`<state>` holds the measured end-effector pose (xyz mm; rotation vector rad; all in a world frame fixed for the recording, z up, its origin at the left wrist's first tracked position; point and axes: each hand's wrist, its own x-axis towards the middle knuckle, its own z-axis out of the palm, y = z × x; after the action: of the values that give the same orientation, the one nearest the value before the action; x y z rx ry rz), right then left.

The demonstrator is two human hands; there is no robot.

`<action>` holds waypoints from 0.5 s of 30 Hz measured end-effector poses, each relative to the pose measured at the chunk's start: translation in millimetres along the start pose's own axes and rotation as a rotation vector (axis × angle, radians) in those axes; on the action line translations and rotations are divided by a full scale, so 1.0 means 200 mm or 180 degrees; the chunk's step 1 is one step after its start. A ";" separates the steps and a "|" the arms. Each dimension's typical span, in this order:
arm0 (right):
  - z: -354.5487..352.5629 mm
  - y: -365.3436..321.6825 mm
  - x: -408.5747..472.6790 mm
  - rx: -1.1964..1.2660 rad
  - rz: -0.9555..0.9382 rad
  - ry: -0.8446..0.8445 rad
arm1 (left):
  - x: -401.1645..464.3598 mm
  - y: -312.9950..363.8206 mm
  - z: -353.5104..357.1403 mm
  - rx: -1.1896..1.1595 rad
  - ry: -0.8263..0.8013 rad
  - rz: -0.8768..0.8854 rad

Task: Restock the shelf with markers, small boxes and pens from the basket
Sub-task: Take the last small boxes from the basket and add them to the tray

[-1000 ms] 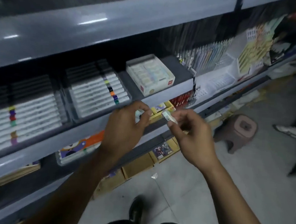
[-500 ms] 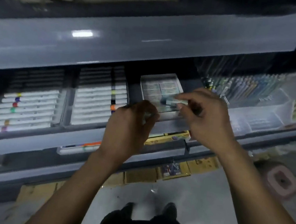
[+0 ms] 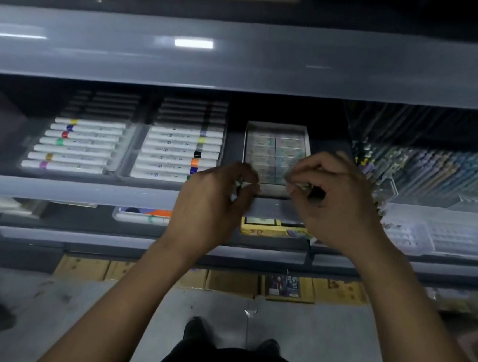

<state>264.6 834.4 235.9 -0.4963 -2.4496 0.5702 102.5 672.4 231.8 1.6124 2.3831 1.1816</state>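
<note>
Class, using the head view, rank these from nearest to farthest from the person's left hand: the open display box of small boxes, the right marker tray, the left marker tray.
Measured from the left hand:
1. Open display box, just right of the fingers.
2. Right marker tray, directly left of the hand.
3. Left marker tray, further left on the shelf.

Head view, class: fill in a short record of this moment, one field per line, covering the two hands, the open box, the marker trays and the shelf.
left hand: fingers curled, pinching a small pale item at the shelf edge; item too blurred to name
right hand: fingers curled at the box's front right corner; what it holds is unclear
open box: white, on the middle shelf, packed with small boxes in rows
marker trays: two, left of the box, white markers with coloured bands
shelf: grey, several tiers
</note>
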 end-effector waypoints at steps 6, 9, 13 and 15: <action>0.02 -0.02 -0.04 -0.0158 0.0148 0.0053 | 0.01 0.06 -0.01 -0.0578 0.0084 -0.0366; 0.03 -0.07 -0.06 -0.0136 0.0158 0.0356 | 0.03 0.12 -0.03 -0.1268 0.0061 -0.0941; 0.07 -0.19 -0.06 0.0230 0.0132 0.0503 | 0.06 0.21 -0.08 -0.2718 -0.0181 -0.2115; 0.08 -0.26 -0.06 0.0430 0.0149 0.0396 | 0.06 0.22 -0.11 -0.3581 -0.0397 -0.2207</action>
<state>253.4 781.1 245.0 -0.5189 -2.2695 0.6978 122.6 676.9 277.6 0.4342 1.4122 1.6427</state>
